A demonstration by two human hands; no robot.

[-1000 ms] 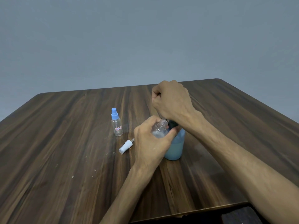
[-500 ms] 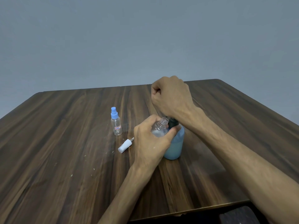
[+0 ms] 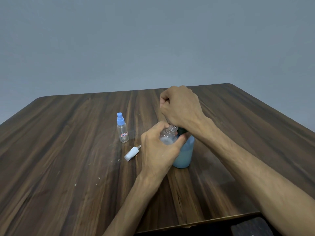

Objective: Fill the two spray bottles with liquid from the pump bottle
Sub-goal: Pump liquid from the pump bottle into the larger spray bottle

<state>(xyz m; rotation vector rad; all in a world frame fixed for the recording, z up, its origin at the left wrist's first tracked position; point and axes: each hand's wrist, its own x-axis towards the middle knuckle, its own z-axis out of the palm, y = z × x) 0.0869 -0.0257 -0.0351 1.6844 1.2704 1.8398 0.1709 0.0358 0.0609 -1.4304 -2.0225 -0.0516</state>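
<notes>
Holding an open spray bottle (image 3: 167, 137) beside the pump bottle (image 3: 183, 155).

I can't tell what sort of room this is: all I see is a dark walnut-grained laminate table with rounded corners (image 3: 68, 167) pushed up near a plain grey-blue painted wall (image 3: 153, 40) at twelve o'clock. It suggests a bare indoor room, home or office.

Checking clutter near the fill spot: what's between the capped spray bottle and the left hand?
Head view: only the white spray cap, lying on its side on the table, between the capped spray bottle and the left hand.
</notes>
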